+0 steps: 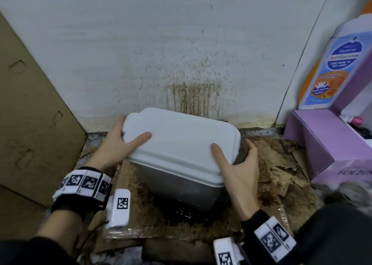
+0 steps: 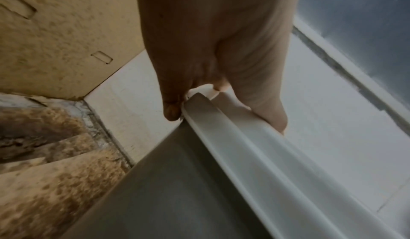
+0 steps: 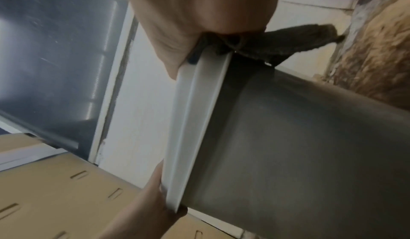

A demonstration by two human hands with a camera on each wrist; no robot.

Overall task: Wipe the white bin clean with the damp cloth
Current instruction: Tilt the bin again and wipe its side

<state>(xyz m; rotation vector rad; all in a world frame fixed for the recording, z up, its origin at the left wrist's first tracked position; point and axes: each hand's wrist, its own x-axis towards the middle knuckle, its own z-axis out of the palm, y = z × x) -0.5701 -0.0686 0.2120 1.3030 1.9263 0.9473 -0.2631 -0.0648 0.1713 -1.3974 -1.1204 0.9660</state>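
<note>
The bin has a white lid point(image 1: 181, 139) and a grey body point(image 1: 181, 186), and it stands tilted on stained cardboard against the wall. My left hand point(image 1: 118, 144) grips the lid's left end, thumb on top and fingers behind the edge. The left wrist view shows that hand point(image 2: 199, 49) pinching the lid rim point(image 2: 244, 155). My right hand point(image 1: 241, 164) grips the right end with its thumb on the lid. Its fingers press a dark damp cloth point(image 1: 242, 152) against the bin's side. In the right wrist view the cloth point(image 3: 288, 39) is bunched under the palm at the lid rim point(image 3: 195, 120).
The white wall point(image 1: 191, 95) behind the bin is streaked with brown stains. A cardboard sheet point(image 1: 30, 113) leans at the left. A purple box point(image 1: 326, 144) and a wash bottle point(image 1: 330, 69) stand at the right. The soiled cardboard floor point(image 1: 281, 164) has a dark wet patch point(image 1: 185, 216) under the bin.
</note>
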